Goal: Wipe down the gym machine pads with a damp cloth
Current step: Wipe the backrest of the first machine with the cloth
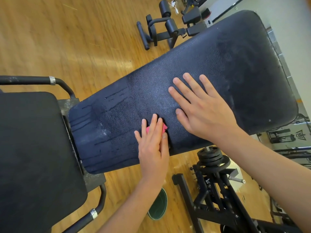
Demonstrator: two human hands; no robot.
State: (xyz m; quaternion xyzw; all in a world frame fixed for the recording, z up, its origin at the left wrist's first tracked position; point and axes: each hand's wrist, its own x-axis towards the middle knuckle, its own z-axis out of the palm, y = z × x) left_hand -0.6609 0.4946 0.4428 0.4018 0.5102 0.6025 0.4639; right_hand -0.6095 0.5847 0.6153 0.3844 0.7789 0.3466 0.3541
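On the pad [235, 64], the left hand [153, 140] is wiping with the cloth [148, 130] under straight fingers, the right hand [202, 106] is lying flat, empty, and the next stroke is probably needing the far end.

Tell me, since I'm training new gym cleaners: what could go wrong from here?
1. The small pink cloth under the left hand seems to leave wet streaks on the back pad; its far end looks dull and may get skipped.
2. The right hand rests bare and flat on the pad, so it may smudge wiped vinyl or slip where it is wet.
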